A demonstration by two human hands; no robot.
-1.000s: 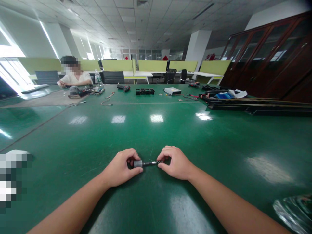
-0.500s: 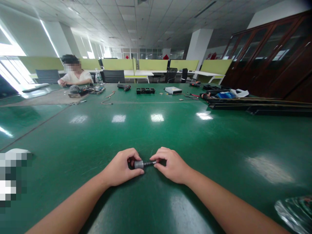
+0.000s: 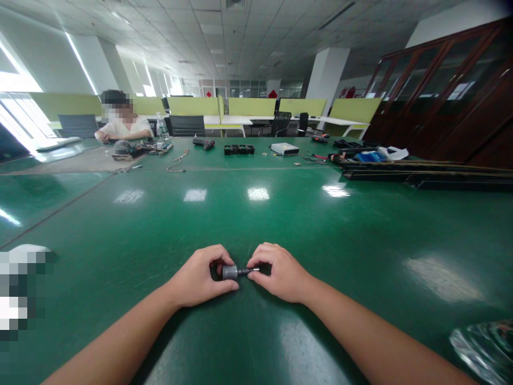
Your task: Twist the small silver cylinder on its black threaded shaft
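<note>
A small grey metal cylinder [image 3: 230, 272] with a dark ribbed shaft [image 3: 242, 271] and a silver tip lies level, low over the green table. My left hand [image 3: 205, 277] grips the cylinder from the left, fingers curled over its far side and thumb along its near side. From the right, my right hand [image 3: 279, 271] pinches the shaft between thumb and fingertips near its outer end. The silver tip shows between those fingers. Part of the cylinder's left end is hidden in my left hand.
Across the green table [image 3: 256, 224] are a power drill [image 3: 203, 144], a black slotted part [image 3: 239, 149] and a silver box [image 3: 285, 148]. Long black strips [image 3: 433, 174] lie at right. Clear plastic [image 3: 481, 347] is near right. A person [image 3: 124, 125] sits far left.
The cylinder and my left fingertips have shifted slightly right. My right fingertips now sit a little further left along the shaft, with more of its tip showing between them.
</note>
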